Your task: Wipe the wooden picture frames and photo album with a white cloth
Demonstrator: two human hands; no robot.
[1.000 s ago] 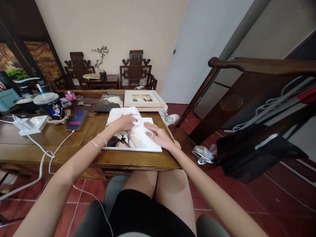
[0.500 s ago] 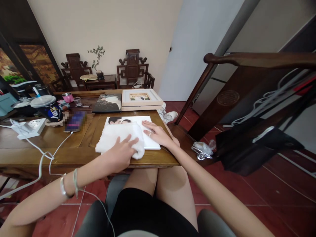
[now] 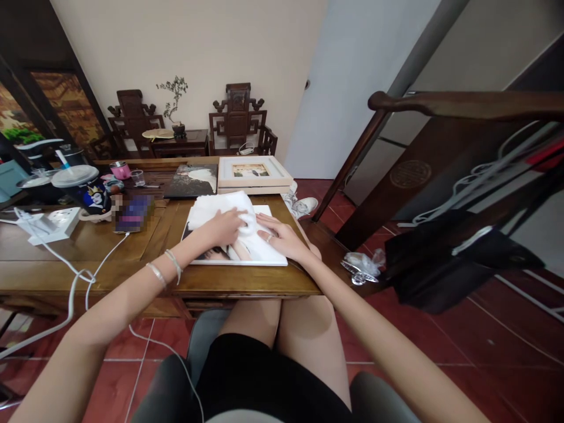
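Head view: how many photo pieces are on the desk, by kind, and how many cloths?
Unframed photo panels: 2, one under both hands, one dark
Framed photos: 1
White cloths: 1, under the left hand
Total: 4

Even, soft daylight fills the room; no hard shadows fall on the wooden surface (image 3: 110, 258), whose varnish carries a pale sheen near the white power strip (image 3: 46, 223). The white cloth (image 3: 220, 205) is bright and close to washed out, with few folds legible. The left edge is dim around the dark cabinet (image 3: 26, 94). Wide-angle distortion bows the handrail (image 3: 462, 106) and stretches the forearms at the lower corners. A pixelated patch masks the phone (image 3: 132, 212). Focus is sharp at centre, softer toward the edges.
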